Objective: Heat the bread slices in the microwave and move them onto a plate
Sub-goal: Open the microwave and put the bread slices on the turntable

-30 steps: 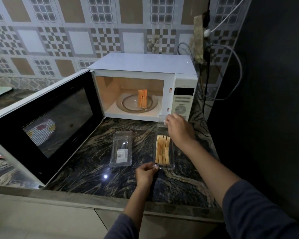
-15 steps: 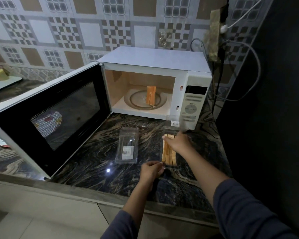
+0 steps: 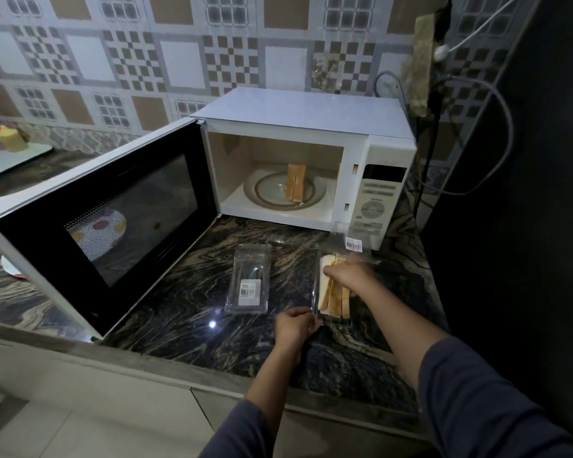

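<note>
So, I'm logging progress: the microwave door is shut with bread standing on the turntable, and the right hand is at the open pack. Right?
Not quite: the door is swung wide open, as the head view shows. The rest holds: bread stands on the turntable, and the right hand is at the open pack.

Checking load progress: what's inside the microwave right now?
Bread slices stand upright on the glass turntable inside the open microwave. The turntable part behind them is covered; their count is unclear.

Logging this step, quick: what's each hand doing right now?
Left hand: pinching the bread pack, near edge.
Right hand: on the bread slices; grip too blurred to tell.
</note>
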A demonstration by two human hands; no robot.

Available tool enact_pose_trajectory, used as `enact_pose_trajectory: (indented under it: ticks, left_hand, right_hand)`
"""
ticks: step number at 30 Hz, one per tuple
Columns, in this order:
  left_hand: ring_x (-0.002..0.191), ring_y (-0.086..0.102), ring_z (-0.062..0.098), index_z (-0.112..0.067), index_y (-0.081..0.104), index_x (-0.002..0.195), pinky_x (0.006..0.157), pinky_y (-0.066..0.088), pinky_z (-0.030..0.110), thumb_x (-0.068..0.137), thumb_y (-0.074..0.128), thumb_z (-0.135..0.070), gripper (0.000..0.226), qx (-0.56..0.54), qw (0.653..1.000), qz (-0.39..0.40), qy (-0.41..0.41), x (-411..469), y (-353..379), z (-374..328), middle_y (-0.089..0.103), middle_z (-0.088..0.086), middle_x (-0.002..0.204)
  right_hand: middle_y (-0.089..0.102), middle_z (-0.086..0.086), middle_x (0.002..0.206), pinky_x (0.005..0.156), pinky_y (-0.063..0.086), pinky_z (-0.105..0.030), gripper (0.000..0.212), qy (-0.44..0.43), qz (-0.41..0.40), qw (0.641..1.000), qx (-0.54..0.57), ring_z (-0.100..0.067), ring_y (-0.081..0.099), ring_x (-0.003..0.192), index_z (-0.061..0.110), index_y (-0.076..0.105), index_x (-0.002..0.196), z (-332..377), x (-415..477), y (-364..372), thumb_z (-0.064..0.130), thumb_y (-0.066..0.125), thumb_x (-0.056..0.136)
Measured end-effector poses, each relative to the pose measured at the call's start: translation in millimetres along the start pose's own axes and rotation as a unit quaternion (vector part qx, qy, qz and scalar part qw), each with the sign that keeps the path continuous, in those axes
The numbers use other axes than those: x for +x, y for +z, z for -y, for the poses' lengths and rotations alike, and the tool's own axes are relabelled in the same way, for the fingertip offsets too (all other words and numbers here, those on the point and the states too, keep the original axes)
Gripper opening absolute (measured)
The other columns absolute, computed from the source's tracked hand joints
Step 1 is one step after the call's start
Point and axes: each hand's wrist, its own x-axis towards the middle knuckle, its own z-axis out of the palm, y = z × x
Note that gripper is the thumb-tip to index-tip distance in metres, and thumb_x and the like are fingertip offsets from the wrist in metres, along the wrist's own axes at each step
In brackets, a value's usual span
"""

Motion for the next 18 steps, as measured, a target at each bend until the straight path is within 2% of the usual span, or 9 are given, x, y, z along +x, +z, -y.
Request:
enact_pose_trajectory:
  ticks: [2,6,10,12,15,18]
  left_hand:
    - [0.074,0.064,0.021,0.007,0.063,0.103,0.058,0.056,0.02,0.084,0.056,0.008,0.02,0.019,1.0,-0.007,0.011,-1,1,0,0.064,0.015,0.083]
    - [0.077,0.064,0.022,0.004,0.064,0.101,0.066,0.055,0.027,0.084,0.058,0.004,0.018,0.024,0.999,-0.031,0.02,-3,5,0,0.064,0.013,0.082]
    - [0.071,0.064,0.017,0.005,0.066,0.101,0.056,0.052,0.021,0.082,0.063,0.003,0.019,0.044,0.997,-0.051,0.036,-3,7,1,0.066,0.011,0.079]
    - [0.07,0.063,0.015,0.007,0.065,0.104,0.056,0.053,0.019,0.082,0.062,0.004,0.022,0.048,0.996,-0.057,0.05,-5,7,2,0.065,0.01,0.079]
    - [0.072,0.061,0.016,0.006,0.064,0.103,0.067,0.054,0.023,0.085,0.058,0.005,0.02,0.041,0.996,-0.062,0.059,-9,8,3,0.064,0.016,0.092]
    - [0.079,0.063,0.021,0.004,0.065,0.099,0.076,0.055,0.03,0.084,0.059,0.005,0.016,0.053,0.993,-0.069,0.077,-9,9,5,0.065,0.02,0.102]
  right_hand:
    - [0.056,-0.008,0.114,0.07,0.047,-0.028,0.05,-0.007,0.01,1.0,0.001,-0.022,0.055,0.092,0.009,0.05,0.119,-2,-3,-6,0.037,0.065,0.081]
    - [0.056,-0.01,0.105,0.063,0.053,-0.033,0.051,-0.021,0.024,0.999,-0.024,-0.024,0.059,0.088,0.005,0.049,0.118,-8,-17,-13,0.03,0.067,0.077]
    - [0.063,-0.011,0.102,0.077,0.057,-0.039,0.042,-0.043,0.007,0.999,0.001,-0.027,0.064,0.09,0.005,0.057,0.107,-25,-29,-11,0.029,0.07,0.074]
    - [0.061,-0.01,0.101,0.079,0.056,-0.041,0.045,-0.042,-0.007,0.998,0.041,-0.026,0.063,0.092,0.007,0.057,0.109,-35,-34,-10,0.03,0.07,0.073]
    - [0.06,-0.01,0.108,0.079,0.056,-0.04,0.05,-0.029,-0.018,0.997,0.068,-0.026,0.06,0.096,0.008,0.055,0.113,-51,-45,-10,0.033,0.071,0.072]
    - [0.06,-0.011,0.11,0.07,0.053,-0.033,0.045,-0.03,-0.047,0.996,0.073,-0.025,0.06,0.093,0.009,0.057,0.107,-70,-56,-13,0.033,0.072,0.071]
